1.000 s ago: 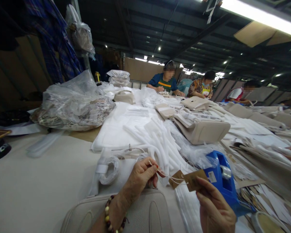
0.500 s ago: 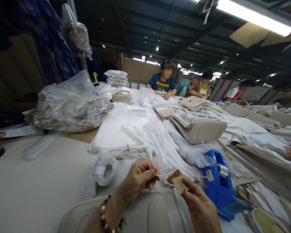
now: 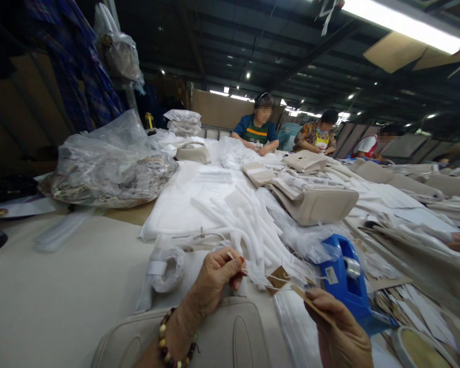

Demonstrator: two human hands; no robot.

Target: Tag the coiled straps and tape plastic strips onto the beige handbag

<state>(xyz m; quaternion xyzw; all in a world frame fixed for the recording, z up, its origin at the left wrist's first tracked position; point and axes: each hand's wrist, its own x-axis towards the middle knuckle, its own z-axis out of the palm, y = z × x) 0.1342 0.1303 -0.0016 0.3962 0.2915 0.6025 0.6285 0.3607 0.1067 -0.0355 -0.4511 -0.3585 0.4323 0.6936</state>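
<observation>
My left hand (image 3: pixel 216 278), with a beaded bracelet at the wrist, pinches a thin white string (image 3: pixel 257 276) above a beige leather handbag (image 3: pixel 199 337). My right hand (image 3: pixel 339 327) grips a tan cardboard hang tag (image 3: pixel 310 304) by its edge, to the right of the bag. Between the two hands, a darker brown tag (image 3: pixel 278 279) dangles on the string. Under my right hand lies a flat white wrapped strip (image 3: pixel 297 322). A bag strap wrapped in white (image 3: pixel 168 268) lies just behind my left hand.
A blue tape dispenser (image 3: pixel 347 286) stands right of my right hand, beside a tape roll (image 3: pixel 417 347). White foam strips (image 3: pixel 249 220) and a beige bag (image 3: pixel 314 202) lie further back. A plastic-covered heap (image 3: pixel 111 163) sits left. A co-worker (image 3: pixel 258 130) works across the table.
My right hand has moved right and slightly down with the tan tag, turning it edge-on and away from the brown tag. My left hand has shifted slightly left and up.
</observation>
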